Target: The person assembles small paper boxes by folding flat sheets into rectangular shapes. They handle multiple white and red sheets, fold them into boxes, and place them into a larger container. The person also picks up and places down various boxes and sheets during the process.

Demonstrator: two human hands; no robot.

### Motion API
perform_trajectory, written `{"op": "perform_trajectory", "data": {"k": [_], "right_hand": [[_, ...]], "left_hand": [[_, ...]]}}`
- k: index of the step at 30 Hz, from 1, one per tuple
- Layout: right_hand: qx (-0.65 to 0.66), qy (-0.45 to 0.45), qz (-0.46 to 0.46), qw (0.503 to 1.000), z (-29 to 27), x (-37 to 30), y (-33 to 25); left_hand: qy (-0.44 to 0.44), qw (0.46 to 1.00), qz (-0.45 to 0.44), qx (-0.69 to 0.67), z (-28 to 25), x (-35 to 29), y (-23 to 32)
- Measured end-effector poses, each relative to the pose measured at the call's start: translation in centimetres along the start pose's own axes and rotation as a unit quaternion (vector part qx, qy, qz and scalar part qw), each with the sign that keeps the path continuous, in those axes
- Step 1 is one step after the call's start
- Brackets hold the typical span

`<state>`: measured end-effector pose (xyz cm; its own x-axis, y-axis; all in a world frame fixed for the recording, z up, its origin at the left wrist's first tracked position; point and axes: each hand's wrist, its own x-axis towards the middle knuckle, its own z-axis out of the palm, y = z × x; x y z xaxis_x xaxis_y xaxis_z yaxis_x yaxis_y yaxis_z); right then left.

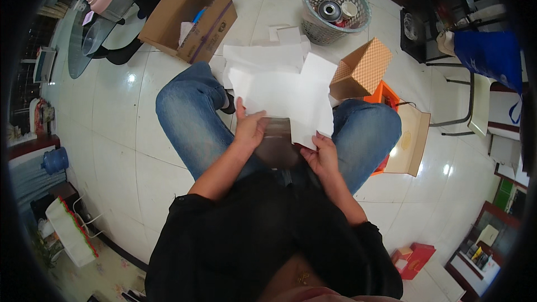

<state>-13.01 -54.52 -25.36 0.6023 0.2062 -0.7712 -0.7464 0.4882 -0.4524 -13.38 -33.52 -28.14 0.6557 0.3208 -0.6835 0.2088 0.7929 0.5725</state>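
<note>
A large white sheet of cardboard point(268, 89), creased and with several flaps, is spread out in front of me between my knees. My left hand point(250, 128) is at its lower left edge, thumb up along the side and fingers bent against the bottom edge. At the lower right corner, my right hand point(321, 155) pinches a flap point(312, 100) between thumb and fingers. Below the sheet, between my hands, shows a dark brown smooth surface point(275, 144); its kind I cannot make out.
An open brown carton point(193, 19) stands ahead to the left. A grey-green plastic basket point(330, 14) holds a lid and a cup. To the right are a patterned tan box point(363, 67), an orange container point(382, 95), an opened flat box point(408, 140) and a chair point(472, 100).
</note>
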Motion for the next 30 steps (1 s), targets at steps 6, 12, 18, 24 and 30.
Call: {"op": "perform_trajectory", "data": {"k": [6,12,18,24,30], "right_hand": [[-0.093,0.075,-0.053,0.991,-0.1,2.4,-0.1],[-0.070,0.030,-0.063,0.995,1.5,8.0,-2.0],[0.052,-0.029,-0.028,0.998,3.6,13.7,-4.0],[0.000,0.012,-0.054,0.998,0.7,21.4,-1.9],[-0.080,0.110,-0.018,0.991,-0.6,24.0,-0.4]], "left_hand": [[-0.021,0.985,-0.162,-0.054,0.8,2.1,-0.8],[-0.063,0.995,-0.075,-0.012,3.1,6.6,1.0],[-0.038,0.994,-0.062,-0.077,2.5,14.7,0.7],[-0.046,0.998,-0.033,-0.005,0.7,19.7,-1.4],[-0.057,0.993,-0.016,0.104,-0.3,23.8,-2.9]]}}
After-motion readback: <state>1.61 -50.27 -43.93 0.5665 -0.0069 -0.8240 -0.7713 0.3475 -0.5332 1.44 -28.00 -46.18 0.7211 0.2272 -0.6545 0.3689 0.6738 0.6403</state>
